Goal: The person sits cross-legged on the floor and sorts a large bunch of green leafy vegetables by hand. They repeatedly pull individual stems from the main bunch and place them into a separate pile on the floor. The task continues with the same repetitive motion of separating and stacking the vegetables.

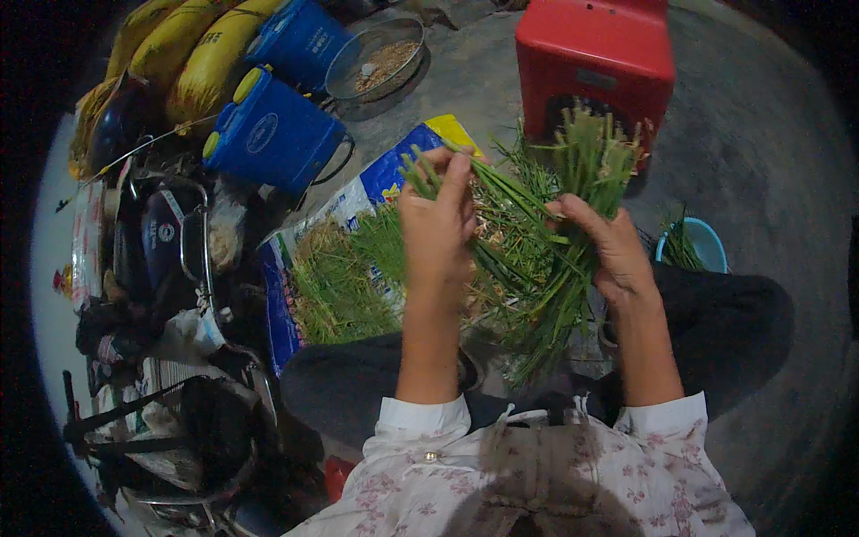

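Observation:
My right hand [607,248] grips a thick bunch of long green chive-like stalks [594,161], their pale cut ends pointing up and the leaf tips hanging down between my knees. A few thinner stalks [513,184] run from that side to my left hand [439,208], pinched between its thumb and fingers. Beneath both hands lies a printed blue, white and yellow plastic sack [396,158]. On its left part rests a heap of green stalks [342,288]. More loose greens and dry yellowish scraps [493,235] lie under my hands.
A red plastic stool [594,47] stands ahead on the concrete floor. Blue knapsack tanks [275,131], a sieve of grain [386,64] and filled yellow sacks [208,60] are at the upper left. Metal-framed clutter [201,235] lines the left. A light-blue basin [708,245] with greens sits right.

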The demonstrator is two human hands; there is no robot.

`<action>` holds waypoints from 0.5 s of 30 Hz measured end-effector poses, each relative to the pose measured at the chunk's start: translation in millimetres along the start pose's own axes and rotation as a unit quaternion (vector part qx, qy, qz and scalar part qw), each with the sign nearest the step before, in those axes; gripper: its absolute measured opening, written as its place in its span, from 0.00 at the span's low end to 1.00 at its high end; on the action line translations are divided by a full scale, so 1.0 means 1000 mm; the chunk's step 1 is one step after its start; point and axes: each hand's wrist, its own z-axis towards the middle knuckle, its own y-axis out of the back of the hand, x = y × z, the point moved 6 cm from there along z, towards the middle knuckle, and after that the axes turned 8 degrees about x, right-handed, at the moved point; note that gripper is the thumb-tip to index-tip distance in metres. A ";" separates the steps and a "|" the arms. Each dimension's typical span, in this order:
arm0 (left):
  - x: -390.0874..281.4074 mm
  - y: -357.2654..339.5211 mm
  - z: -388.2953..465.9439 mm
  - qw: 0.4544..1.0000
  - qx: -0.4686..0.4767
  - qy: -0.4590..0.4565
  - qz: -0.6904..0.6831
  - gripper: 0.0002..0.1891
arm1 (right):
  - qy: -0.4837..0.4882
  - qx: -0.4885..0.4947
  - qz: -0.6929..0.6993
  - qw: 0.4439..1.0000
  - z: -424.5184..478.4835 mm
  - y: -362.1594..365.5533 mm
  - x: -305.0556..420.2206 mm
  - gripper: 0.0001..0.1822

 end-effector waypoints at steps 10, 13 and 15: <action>-0.018 0.033 0.006 1.000 0.006 -0.008 0.019 0.10 | 0.087 -0.103 -0.009 0.991 -0.005 0.028 0.017 0.16; -0.013 0.025 0.005 0.999 0.017 0.000 0.044 0.10 | 0.084 -0.063 -0.036 0.994 -0.007 0.015 0.016 0.18; -0.008 0.019 0.001 0.997 0.014 0.014 0.069 0.10 | 0.061 -0.042 -0.036 0.997 -0.009 0.004 0.013 0.19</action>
